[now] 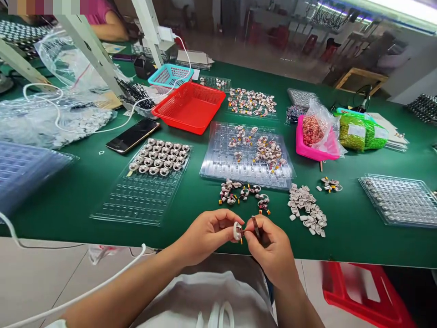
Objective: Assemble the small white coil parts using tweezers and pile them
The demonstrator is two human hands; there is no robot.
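Note:
My left hand [206, 237] pinches a small white earphone-like shell [236, 231] between thumb and fingers, just over the table's near edge. Dark parts and an orange flex tab stick out of the shell. Close against it, my right hand [273, 248] is closed on what look like dark tweezers [256, 226]; their tips are hidden by the fingers. Just beyond my hands lie several wired shell assemblies [244, 193] with orange tabs. To the right of them is a loose pile of small white covers [307, 209].
Left stands a clear tray [136, 198] with rows of shells, beside a phone [133, 135]. Behind are a red basket [189, 107] and stacked clear trays [218, 159] bearing assemblies. A pink basket [302, 148] and another tray [403, 200] stand right. A white cable [102, 282] crosses near my left arm.

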